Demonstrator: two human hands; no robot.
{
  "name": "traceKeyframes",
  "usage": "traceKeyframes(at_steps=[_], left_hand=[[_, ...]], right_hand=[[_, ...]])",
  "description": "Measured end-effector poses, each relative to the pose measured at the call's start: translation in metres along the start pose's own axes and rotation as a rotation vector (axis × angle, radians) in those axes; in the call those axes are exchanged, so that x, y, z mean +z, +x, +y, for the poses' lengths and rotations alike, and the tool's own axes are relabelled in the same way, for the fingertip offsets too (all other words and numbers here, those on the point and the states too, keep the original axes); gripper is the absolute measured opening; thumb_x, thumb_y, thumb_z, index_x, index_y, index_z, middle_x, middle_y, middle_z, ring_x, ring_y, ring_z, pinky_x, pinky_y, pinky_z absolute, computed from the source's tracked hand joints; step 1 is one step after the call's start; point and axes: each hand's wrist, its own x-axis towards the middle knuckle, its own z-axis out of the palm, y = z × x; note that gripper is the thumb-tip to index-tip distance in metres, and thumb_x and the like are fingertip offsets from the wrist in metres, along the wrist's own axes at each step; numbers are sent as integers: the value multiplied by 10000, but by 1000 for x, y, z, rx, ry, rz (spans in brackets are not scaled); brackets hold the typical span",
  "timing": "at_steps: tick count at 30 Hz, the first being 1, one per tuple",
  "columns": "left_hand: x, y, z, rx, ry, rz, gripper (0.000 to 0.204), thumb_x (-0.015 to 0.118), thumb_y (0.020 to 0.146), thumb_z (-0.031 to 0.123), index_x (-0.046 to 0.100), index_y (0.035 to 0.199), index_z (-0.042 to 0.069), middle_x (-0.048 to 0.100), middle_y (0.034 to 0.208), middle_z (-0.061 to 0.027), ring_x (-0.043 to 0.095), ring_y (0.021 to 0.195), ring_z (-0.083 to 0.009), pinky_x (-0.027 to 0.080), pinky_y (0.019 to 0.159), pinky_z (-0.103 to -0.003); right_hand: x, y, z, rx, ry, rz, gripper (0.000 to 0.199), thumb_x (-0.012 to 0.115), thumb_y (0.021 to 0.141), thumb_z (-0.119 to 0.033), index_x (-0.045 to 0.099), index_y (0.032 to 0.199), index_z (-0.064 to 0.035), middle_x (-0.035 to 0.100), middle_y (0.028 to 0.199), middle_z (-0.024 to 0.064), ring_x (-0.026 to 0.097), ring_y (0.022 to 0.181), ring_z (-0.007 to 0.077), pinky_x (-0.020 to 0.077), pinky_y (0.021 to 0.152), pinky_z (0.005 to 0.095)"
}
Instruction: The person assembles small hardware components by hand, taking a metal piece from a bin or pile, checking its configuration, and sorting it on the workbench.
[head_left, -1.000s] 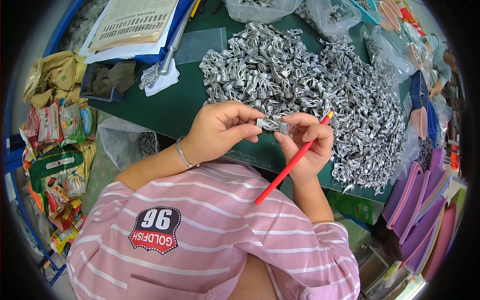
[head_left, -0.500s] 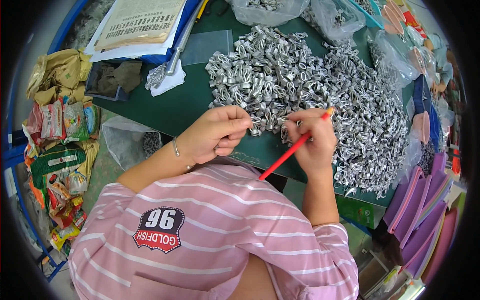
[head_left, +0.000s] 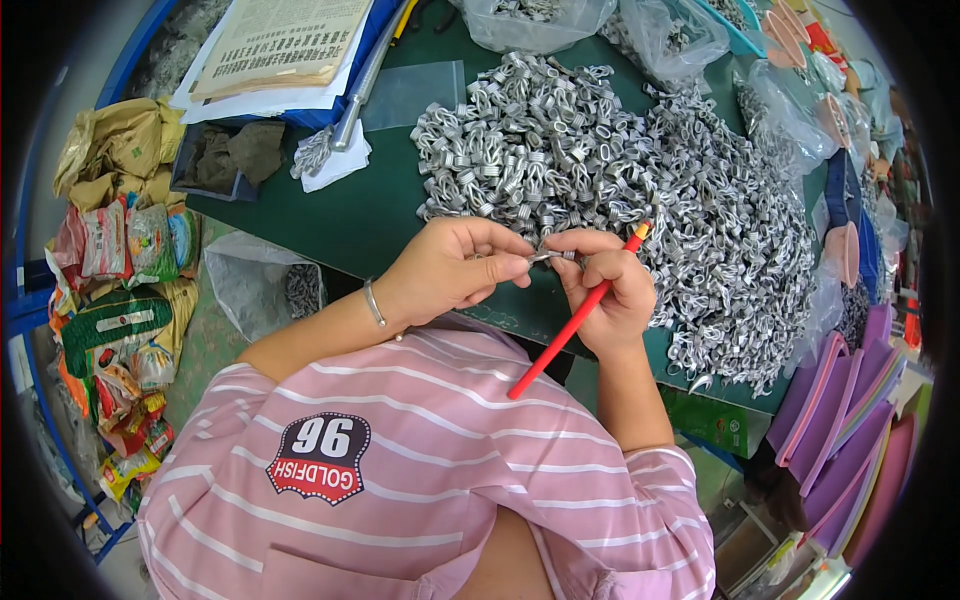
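Note:
Close to the table's near edge, my left hand (head_left: pixel 462 262) pinches one end of a small silvery looped metal piece (head_left: pixel 545 256) between thumb and forefinger. The fingertips of my right hand (head_left: pixel 612 290) grip its other end, and they partly cover it. A red pencil-like stick (head_left: pixel 560 340) also lies in my right hand, slanting between the fingers with its yellowish end up toward the pile. Just beyond both hands spreads a large heap of similar metal pieces (head_left: pixel 540 140), many with ribbed rings and loops.
The heap covers much of the green table (head_left: pixel 370 230). At the far left are a stack of papers (head_left: pixel 280 50), a metal rod-like tool (head_left: pixel 365 85) and a dark bin (head_left: pixel 225 160). Clear plastic bags (head_left: pixel 540 25) stand behind. Purple foam sheets (head_left: pixel 830 430) lean at right.
My right hand has come left from the heap and my left hand has shifted right. They now meet on one metal piece, and the red stick has moved along.

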Motion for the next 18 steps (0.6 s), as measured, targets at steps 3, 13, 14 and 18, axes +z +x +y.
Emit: traceKeyframes(at_steps=[3, 13, 14, 18], left_hand=[[1, -1, 1, 84, 129, 17, 195, 613, 807, 53, 577, 990, -1, 597, 775, -51, 441, 506, -32, 325, 436, -148], [0, 0, -1, 762, 609, 34, 227, 700, 665, -23, 613, 871, 17, 548, 829, -38, 477, 641, -65, 374, 568, -194], [1, 0, 0, 758, 596, 29, 244, 716, 657, -16, 616, 877, 17, 553, 837, -38, 473, 638, -68, 373, 563, -196], [0, -1, 0, 733, 594, 63, 256, 725, 655, -6, 622, 888, 21, 554, 842, -37, 475, 641, -68, 369, 550, -193]], right_hand=[[-1, -1, -2, 66, 125, -5, 263, 635, 720, 82, 408, 692, -48, 619, 916, 179, 578, 643, 135, 458, 553, 228], [5, -14, 3, 441, 743, 58, 211, 562, 815, 38, 376, 777, -54, 589, 937, 205, 603, 676, 155, 510, 621, 246], [5, -17, 7, 428, 780, 45, 225, 572, 800, 56, 380, 774, -59, 585, 949, 199, 599, 727, 161, 512, 654, 254], [9, -20, 5, 388, 687, 71, 273, 608, 758, 84, 380, 775, -64, 567, 978, 177, 557, 839, 159, 492, 709, 267]])
